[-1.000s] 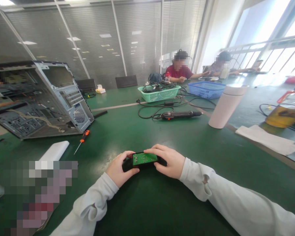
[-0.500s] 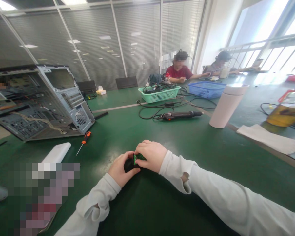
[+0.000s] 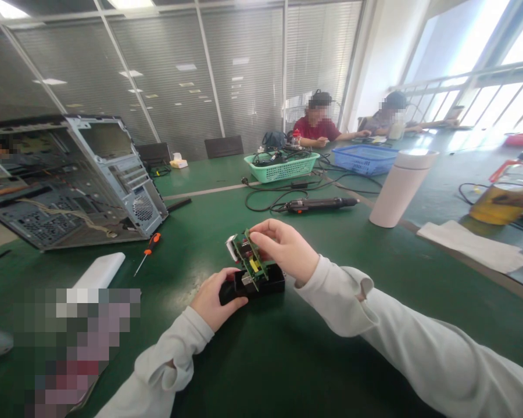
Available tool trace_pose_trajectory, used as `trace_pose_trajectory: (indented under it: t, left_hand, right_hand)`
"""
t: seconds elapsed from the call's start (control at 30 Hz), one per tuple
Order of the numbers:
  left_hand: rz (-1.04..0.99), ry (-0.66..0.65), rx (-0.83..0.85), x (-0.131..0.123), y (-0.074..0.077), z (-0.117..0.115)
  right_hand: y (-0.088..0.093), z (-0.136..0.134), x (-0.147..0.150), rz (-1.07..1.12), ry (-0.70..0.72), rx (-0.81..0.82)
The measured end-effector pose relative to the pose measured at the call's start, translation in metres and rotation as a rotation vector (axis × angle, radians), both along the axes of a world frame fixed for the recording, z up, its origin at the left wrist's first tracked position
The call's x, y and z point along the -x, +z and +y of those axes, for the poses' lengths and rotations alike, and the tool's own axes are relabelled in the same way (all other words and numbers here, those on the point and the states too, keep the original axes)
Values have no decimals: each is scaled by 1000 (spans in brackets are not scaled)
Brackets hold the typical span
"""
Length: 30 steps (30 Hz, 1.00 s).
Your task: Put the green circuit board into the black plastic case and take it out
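Note:
My right hand (image 3: 285, 248) pinches a small green circuit board (image 3: 250, 259) and holds it tilted on edge above a black plastic casing (image 3: 261, 285). The board's lower end still sits at the casing's opening. My left hand (image 3: 213, 302) is closed round the left end of the casing and keeps it down on the green table (image 3: 244, 371). Both arms wear pale long sleeves.
An open computer case (image 3: 65, 180) lies on its side at the left, with an orange-handled screwdriver (image 3: 146, 252) and a white flat object (image 3: 98, 270) before it. Ahead lie an electric screwdriver (image 3: 318, 203), cables, a green basket (image 3: 281, 165), a blue basket (image 3: 366, 158) and a white cup (image 3: 401, 187). Two people sit at the far end.
My right hand has lifted the green circuit board up out of the black casing and tipped it on edge. My left hand has stayed on the casing.

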<state>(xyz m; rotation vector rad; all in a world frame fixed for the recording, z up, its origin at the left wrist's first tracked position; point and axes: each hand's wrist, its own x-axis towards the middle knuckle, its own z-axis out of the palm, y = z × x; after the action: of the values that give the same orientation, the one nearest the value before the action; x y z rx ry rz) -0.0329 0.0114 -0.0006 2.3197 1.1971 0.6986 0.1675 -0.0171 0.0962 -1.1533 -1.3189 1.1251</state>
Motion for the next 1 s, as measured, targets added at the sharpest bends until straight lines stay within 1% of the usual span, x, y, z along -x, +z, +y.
trace_pose_trajectory:
  t: [0.07,0.1,0.17,0.27,0.37,0.47,0.6,0.73,0.87,1.0]
  left_hand:
    - [-7,-3,8,0,0,0]
    - [-10,-7,10,0,-1,0]
    - [-12,-10,6,0,-2,0]
    - [-7,-3,-6,1,-3,0]
    - [-13,-5,-12,0,-3,0]
    - [-9,-7,-10,0,-1,0]
    - [-1,-11,0,0,0,0]
    - [-9,-22,4,1,-1,1]
    - [-13,-23,11,0,-1,0]
    - [-9,-29,18,0,0,0]
  right_hand:
    - [-3,2,1,214,-5,234]
    - [-5,2,2,301,-6,324]
    - [-8,3,3,433,-6,435]
    - [-13,4,4,522,-1,505]
    - [-15,5,5,549,6,518]
    - [-13,4,5,592,63,561]
    - [-6,5,4,650,172,719]
    - [-4,8,2,705,280,731]
    - [-11,6,-6,741,436,707]
    - [-20,4,-11,654,583,618]
